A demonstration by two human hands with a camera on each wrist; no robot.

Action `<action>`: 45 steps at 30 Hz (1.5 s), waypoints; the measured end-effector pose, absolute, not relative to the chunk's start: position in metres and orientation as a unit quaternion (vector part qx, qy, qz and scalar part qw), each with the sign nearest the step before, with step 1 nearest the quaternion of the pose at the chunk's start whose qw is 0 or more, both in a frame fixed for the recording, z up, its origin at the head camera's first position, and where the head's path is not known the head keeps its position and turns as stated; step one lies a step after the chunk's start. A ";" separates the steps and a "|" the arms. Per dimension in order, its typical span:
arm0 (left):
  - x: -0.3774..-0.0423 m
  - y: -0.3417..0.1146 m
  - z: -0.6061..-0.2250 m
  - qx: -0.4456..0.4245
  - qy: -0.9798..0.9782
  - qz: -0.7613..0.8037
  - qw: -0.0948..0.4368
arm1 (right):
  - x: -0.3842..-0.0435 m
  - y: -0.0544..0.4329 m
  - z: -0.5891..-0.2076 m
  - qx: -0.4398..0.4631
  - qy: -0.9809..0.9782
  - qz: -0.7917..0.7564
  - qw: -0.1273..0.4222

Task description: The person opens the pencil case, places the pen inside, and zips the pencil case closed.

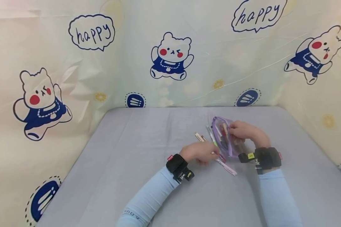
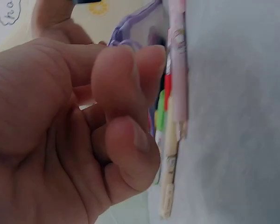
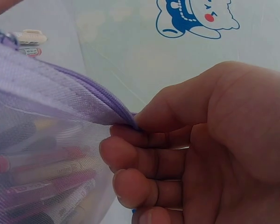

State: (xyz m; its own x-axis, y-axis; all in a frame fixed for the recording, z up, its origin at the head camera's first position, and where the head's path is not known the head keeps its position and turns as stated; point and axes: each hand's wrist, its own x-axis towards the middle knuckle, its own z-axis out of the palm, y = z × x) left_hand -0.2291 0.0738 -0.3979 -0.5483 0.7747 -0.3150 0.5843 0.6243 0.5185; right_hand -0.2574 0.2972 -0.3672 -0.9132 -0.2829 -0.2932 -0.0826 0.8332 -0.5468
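My right hand [image 1: 242,130] pinches the zippered edge of a purple mesh pencil case [image 3: 46,182] between thumb and forefinger. Several pens show through the mesh, and the case's mouth gapes toward the left. Just left of it, my left hand [image 1: 201,152] hovers over loose pens, fingers loosely bent and nothing visible between them. Those pens include a pink pen [image 2: 178,70], a cream pen [image 2: 170,172] and one with a green part [image 2: 161,112]. In the head view, the left hand partly hides them.
A grey cloth covers the table [image 1: 125,151]. Behind it hangs a patterned curtain [image 1: 204,63] with cartoon bears and the word happy. Each wrist carries a black strapped camera [image 1: 268,157].
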 end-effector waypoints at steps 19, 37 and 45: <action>-0.213 0.095 -0.412 0.364 0.891 0.138 0.234 | -0.257 0.304 -0.369 -0.102 0.939 -0.277 0.176; -0.242 0.071 -0.401 0.301 0.900 0.206 0.240 | -0.258 0.305 -0.364 -0.095 0.938 -0.276 0.184; -0.270 0.077 -0.399 0.298 0.879 0.309 0.208 | -0.254 0.304 -0.364 -0.096 0.936 -0.285 0.184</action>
State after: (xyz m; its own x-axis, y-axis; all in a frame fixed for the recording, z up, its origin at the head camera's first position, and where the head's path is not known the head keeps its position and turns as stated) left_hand -0.2697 0.0772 -0.3989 -0.7353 0.6530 -0.1816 0.3952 0.6308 0.6678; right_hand -0.2539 0.3045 -0.3636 -0.9142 -0.2838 -0.2894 -0.0745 0.8194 -0.5683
